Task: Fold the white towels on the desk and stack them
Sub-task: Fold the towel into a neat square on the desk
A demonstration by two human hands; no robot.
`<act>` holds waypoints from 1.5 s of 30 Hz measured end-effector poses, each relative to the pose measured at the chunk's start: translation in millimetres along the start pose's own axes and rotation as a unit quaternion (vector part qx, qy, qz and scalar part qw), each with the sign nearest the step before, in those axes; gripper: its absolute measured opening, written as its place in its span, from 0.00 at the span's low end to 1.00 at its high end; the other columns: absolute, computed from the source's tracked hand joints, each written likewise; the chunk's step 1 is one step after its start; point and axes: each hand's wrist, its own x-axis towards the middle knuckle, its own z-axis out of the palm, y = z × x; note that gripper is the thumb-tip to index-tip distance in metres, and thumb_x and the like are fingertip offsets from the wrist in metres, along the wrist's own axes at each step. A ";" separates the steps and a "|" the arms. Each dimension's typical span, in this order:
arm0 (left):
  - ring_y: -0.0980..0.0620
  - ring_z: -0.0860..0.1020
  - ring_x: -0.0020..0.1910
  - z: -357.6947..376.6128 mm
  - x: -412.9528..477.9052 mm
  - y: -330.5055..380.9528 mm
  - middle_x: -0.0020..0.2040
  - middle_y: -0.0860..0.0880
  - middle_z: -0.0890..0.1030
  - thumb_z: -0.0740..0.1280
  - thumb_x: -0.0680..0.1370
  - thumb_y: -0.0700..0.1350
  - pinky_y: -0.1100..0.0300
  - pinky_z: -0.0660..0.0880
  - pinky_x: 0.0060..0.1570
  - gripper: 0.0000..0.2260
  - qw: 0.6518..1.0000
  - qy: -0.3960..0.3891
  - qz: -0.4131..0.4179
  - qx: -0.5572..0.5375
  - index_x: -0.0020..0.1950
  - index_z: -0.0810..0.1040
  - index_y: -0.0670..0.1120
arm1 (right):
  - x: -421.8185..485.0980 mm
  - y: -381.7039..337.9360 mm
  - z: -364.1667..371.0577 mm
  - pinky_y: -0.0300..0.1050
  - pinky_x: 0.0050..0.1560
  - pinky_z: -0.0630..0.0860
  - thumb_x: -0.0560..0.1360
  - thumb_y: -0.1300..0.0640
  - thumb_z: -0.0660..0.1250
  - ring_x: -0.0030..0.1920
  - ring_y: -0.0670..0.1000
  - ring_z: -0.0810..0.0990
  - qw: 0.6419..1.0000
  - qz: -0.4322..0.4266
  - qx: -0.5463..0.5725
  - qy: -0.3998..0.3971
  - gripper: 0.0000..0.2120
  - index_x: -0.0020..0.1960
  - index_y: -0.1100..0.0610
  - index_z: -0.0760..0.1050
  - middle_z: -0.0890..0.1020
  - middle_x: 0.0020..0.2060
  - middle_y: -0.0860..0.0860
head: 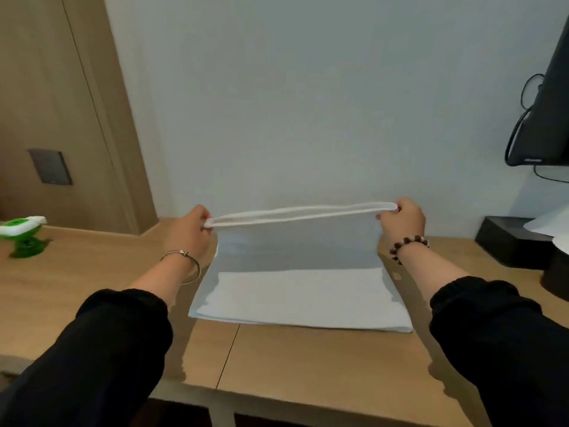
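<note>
White towel [300, 272] fills the centre of the frame: its far edge is lifted off the desk [308, 359] and pulled taut in a doubled, rolled hem, while its near part lies flat on the wooden top, the front edge running across the middle of the picture. The raised section hangs as a shaded sheet between the two hands. At centre left the left hand [191, 232] pinches one end of the lifted hem, fingers curled round it; a thin metal bangle [184, 263] circles that wrist. At centre right the right hand [403, 221] grips the other end the same way, with a beaded bracelet [408, 246] of brown and pale beads on its wrist. Both forearms come in from the lower corners in black sleeves [117, 343].

Further out, a green and white gadget [23, 235] stands on the desk at the left edge. A black box [511, 241] with white paper on it sits at the right edge, below a dark monitor [551, 109] with cables. A wooden door with a grey wall plate [50, 166] occupies the upper left, beside a pale wall.
</note>
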 end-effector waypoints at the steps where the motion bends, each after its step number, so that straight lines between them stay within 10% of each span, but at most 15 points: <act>1: 0.43 0.75 0.36 -4.1 -12.9 -6.5 0.39 0.45 0.80 0.63 0.74 0.36 0.58 0.65 0.32 0.07 0.997 -0.023 0.032 0.069 0.47 0.74 0.47 | -14.0 7.9 -4.9 0.44 0.32 0.68 0.73 0.66 0.59 0.37 0.58 0.76 1.000 -0.014 -0.018 -0.004 0.07 0.36 0.59 0.68 0.77 0.36 0.58; 7: 0.45 0.75 0.43 -12.9 -68.1 -24.2 0.44 0.50 0.73 0.63 0.72 0.40 0.59 0.69 0.37 0.03 0.933 -0.234 0.168 0.216 0.43 0.73 0.47 | -80.3 61.8 -26.3 0.45 0.45 0.73 0.71 0.69 0.58 0.49 0.55 0.74 0.910 -0.094 -0.337 -0.224 0.11 0.40 0.53 0.72 0.78 0.47 0.54; 12: 0.45 0.75 0.46 -17.6 -84.4 -7.1 0.47 0.48 0.74 0.62 0.73 0.40 0.58 0.70 0.42 0.08 0.920 -0.286 0.131 0.234 0.49 0.76 0.48 | -95.7 44.8 -36.1 0.47 0.56 0.66 0.75 0.58 0.58 0.59 0.53 0.69 0.786 -0.181 -0.561 -0.188 0.09 0.50 0.52 0.76 0.79 0.51 0.49; 16: 0.47 0.75 0.47 -17.3 -96.4 18.5 0.51 0.47 0.75 0.60 0.78 0.47 0.58 0.71 0.45 0.09 0.944 -0.247 0.129 0.178 0.53 0.79 0.51 | -112.9 27.6 -18.6 0.47 0.62 0.65 0.79 0.56 0.58 0.64 0.53 0.68 0.857 -0.226 -0.375 -0.273 0.13 0.62 0.53 0.73 0.75 0.62 0.51; 22: 0.51 0.77 0.52 8.2 -115.6 48.2 0.51 0.53 0.81 0.62 0.78 0.52 0.59 0.73 0.49 0.10 0.946 -0.243 0.180 0.115 0.55 0.79 0.55 | -136.0 16.8 10.8 0.46 0.61 0.70 0.80 0.53 0.58 0.62 0.52 0.71 0.859 -0.226 -0.316 -0.334 0.14 0.63 0.54 0.76 0.77 0.60 0.51; 27: 0.54 0.78 0.51 16.1 -115.6 35.2 0.50 0.57 0.82 0.66 0.76 0.53 0.62 0.71 0.49 0.09 0.965 -0.213 0.131 0.080 0.53 0.82 0.55 | -138.4 14.1 11.0 0.50 0.45 0.75 0.79 0.57 0.56 0.46 0.53 0.76 0.815 -0.315 -0.378 -0.306 0.15 0.45 0.60 0.80 0.81 0.41 0.53; 31: 0.53 0.79 0.51 14.7 -114.7 33.8 0.50 0.56 0.83 0.66 0.76 0.52 0.60 0.73 0.48 0.08 0.971 -0.211 0.106 0.041 0.50 0.83 0.54 | -133.0 7.5 10.2 0.44 0.31 0.59 0.74 0.60 0.58 0.31 0.51 0.64 0.843 -0.288 -0.296 -0.343 0.19 0.26 0.52 0.61 0.65 0.26 0.48; 35: 0.53 0.79 0.52 14.0 -115.6 37.8 0.50 0.55 0.83 0.66 0.76 0.50 0.61 0.72 0.51 0.08 0.965 -0.212 0.136 0.071 0.52 0.83 0.53 | -133.4 2.7 14.8 0.44 0.45 0.71 0.79 0.56 0.57 0.48 0.53 0.76 0.796 -0.329 -0.377 -0.339 0.13 0.46 0.51 0.80 0.79 0.44 0.47; 45: 0.46 0.78 0.50 13.9 -119.7 40.0 0.50 0.49 0.83 0.62 0.79 0.44 0.58 0.72 0.50 0.09 0.963 -0.198 0.156 0.097 0.53 0.81 0.48 | -146.8 5.3 16.9 0.43 0.37 0.65 0.79 0.61 0.52 0.37 0.52 0.71 0.757 -0.366 -0.455 -0.292 0.10 0.42 0.56 0.69 0.73 0.38 0.51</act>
